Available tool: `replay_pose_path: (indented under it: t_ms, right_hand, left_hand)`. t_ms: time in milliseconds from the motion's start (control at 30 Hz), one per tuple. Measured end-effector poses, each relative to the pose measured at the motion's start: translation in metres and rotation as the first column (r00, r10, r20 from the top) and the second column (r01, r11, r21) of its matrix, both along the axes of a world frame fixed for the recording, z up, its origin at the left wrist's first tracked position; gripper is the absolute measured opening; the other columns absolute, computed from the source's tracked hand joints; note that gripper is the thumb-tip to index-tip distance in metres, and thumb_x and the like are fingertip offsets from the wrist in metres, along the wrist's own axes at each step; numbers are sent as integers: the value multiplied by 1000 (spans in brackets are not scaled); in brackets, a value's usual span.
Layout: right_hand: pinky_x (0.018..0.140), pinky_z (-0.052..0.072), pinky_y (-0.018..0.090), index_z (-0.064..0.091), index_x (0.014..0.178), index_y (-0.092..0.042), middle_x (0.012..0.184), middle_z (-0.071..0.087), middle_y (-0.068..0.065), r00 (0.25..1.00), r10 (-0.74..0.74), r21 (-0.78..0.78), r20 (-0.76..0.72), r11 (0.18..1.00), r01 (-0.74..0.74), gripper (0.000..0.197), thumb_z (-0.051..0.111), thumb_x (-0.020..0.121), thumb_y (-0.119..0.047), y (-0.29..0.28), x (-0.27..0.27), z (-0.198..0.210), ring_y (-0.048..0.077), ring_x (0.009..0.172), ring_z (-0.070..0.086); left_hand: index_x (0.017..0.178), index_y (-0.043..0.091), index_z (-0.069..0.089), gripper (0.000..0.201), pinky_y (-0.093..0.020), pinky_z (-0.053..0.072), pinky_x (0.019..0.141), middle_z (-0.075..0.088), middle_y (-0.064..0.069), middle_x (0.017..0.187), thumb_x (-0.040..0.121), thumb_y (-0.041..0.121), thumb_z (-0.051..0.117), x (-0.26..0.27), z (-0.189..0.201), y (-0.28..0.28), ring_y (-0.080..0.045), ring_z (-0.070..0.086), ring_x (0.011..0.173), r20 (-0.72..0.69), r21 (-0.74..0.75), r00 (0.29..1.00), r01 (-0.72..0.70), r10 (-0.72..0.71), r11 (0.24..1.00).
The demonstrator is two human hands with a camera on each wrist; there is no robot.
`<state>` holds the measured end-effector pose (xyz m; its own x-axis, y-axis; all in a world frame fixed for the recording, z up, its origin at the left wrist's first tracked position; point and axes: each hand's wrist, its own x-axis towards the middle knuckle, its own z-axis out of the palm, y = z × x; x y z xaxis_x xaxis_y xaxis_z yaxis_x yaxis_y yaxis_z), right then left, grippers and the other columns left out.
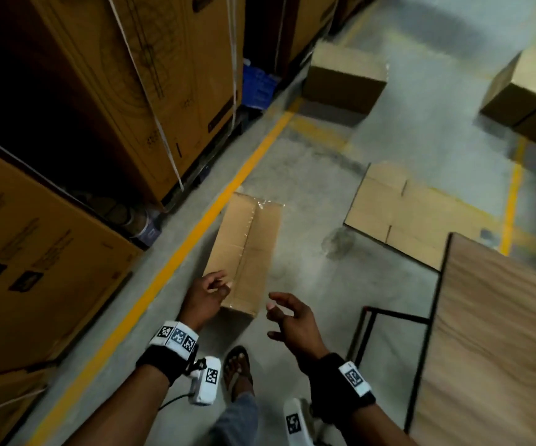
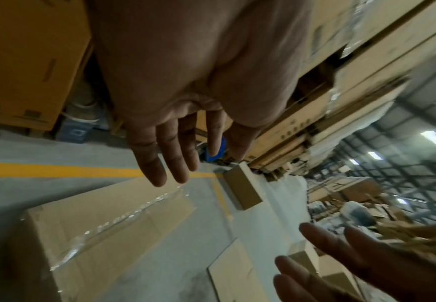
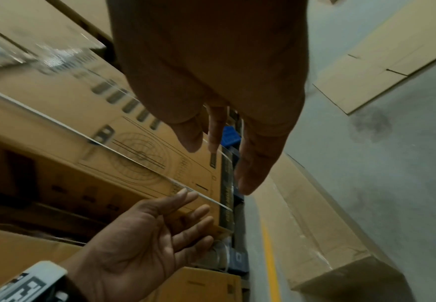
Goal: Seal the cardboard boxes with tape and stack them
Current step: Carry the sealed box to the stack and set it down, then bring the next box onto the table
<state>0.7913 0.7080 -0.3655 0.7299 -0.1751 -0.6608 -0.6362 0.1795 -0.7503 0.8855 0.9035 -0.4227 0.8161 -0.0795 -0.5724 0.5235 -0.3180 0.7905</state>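
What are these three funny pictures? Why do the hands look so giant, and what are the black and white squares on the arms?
A person wears three cameras: one on the head, one on each wrist. The head picture looks down at both hands. The checkered squares are markers on the wristbands that carry the wrist cameras. Those cameras sit so close that the hands look huge.

The left hand and right hand are both empty, fingers loosely spread, just above a long taped cardboard box lying on the grey floor. Shiny clear tape runs along its top. Nearby lie flat cardboard, a closed box and a wooden table.
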Motion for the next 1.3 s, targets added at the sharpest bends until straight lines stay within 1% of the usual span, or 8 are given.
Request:
replay_pose_path:
  t_ms: [100,367,500,633,767,967,1067,1300]
  right_hand:
    - [74,60,37,73,112,-23,116,68,4,997,6,23,74,1000,-7,14,68,99,-23,-23,-60,62,23,100,70]
    - [68,57,37,75,109,-18,94,71,2,961,-89,-64,263,992,109,12,67,100,-20,-146,-265,182,19,86,73]
    - [64,56,34,73,111,-14,100,72,18,929,-169,-159,328,960,231,14,67,100,-20,-219,-341,216,18,82,72]
    - [65,56,34,72,111,-13,105,75,15,874,-290,-211,389,896,391,14,66,101,-20,-292,-406,251,18,80,72]
    - [66,56,34,72,111,-14,100,75,8,783,-435,-264,444,772,579,13,66,101,-22,-361,-463,284,17,79,72]
    - [61,54,27,71,106,-21,101,76,6,586,-574,-348,571,477,807,9,67,100,-25,-455,-559,357,15,81,72]
    - [66,55,33,73,106,-24,102,78,7,501,-594,-346,630,364,865,9,69,98,-28,-500,-609,390,17,83,73]
    - [68,58,33,75,102,-28,101,76,5,369,-587,-384,721,106,917,7,74,95,-27,-612,-704,431,19,92,74]
  left_hand:
    - [120,15,71,21,-27,50,64,70,-11,101,99,12,69,-58,74,-29,-20,68,81,97,-3,993,67,-66,998]
    - [112,7,75,16,-14,49,57,72,-8,91,97,10,72,-243,210,-157,-20,69,79,294,-43,908,324,-298,945]
    - [105,22,77,10,-24,52,67,75,-1,92,97,19,75,-301,244,-238,-20,74,81,371,-19,820,475,-435,880]
    - [105,28,77,10,-31,54,72,76,5,92,96,23,75,-341,283,-326,-19,76,83,437,-47,738,589,-514,807]
    - [108,24,76,12,-35,56,70,75,3,91,97,21,75,-368,321,-414,-20,75,82,508,-94,626,723,-592,684]
    - [112,21,75,15,-38,58,71,75,4,91,97,20,74,-417,389,-540,-17,73,79,618,-133,439,876,-652,464]
    - [117,17,75,20,-38,58,71,76,-1,96,98,20,73,-448,428,-598,-17,73,80,661,-141,364,919,-656,369]
    - [118,16,75,21,-22,56,64,77,-4,97,97,21,73,-525,487,-727,-13,74,78,729,-145,243,968,-640,203]
